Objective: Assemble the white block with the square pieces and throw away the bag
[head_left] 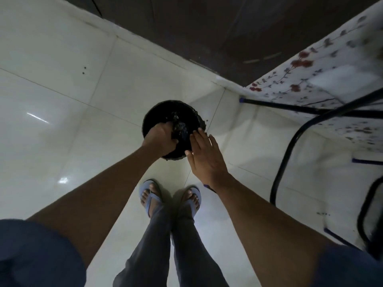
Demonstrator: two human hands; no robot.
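I stand over a round black bin (159,112) with a dark liner, on the white tiled floor. My left hand (160,139) reaches into its mouth, fingers closed on a crumpled dark bag (181,129). Beside it, my right hand (204,156) hovers over the bin's right rim with fingers spread, fingertips touching the bag's edge. The white block and the square pieces are out of view.
A table with a flowered white cloth (323,65) stands at the upper right. A black metal chair frame (294,146) is just right of the bin. A dark wooden wall (207,27) runs behind. My feet in blue sandals (151,195) are below the bin.
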